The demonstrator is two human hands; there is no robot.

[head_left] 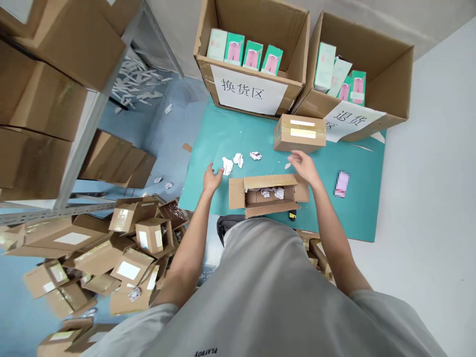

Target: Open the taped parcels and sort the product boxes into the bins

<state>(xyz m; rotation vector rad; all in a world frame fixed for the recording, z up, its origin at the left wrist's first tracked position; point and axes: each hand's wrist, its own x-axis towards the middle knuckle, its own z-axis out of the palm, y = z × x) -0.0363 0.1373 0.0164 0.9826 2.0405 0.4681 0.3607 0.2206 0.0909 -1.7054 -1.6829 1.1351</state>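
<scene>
My left hand (213, 179) is open beside a crumpled white paper (227, 166) at the left of the green table, fingers spread. Two more paper balls, one plain (238, 159) and one printed (255, 155), lie just right of it. My right hand (304, 165) is also open, its fingers loosely bent near a small white scrap (287, 166). Just beyond it sits a taped-up cardboard box (300, 134) with white labels. Between my forearms stands an open carton (269, 181), flaps folded out, with crumpled paper (278, 192) inside.
Two large cartons, left (206, 69) and right (394, 106), hold green-and-pink boxes at the back. A blurred-out pink item (341, 183) lies right. A yellow-black tool (292, 215) lies by the near edge. Discarded boxes (128, 270) and a loaded shelf (94, 114) are left.
</scene>
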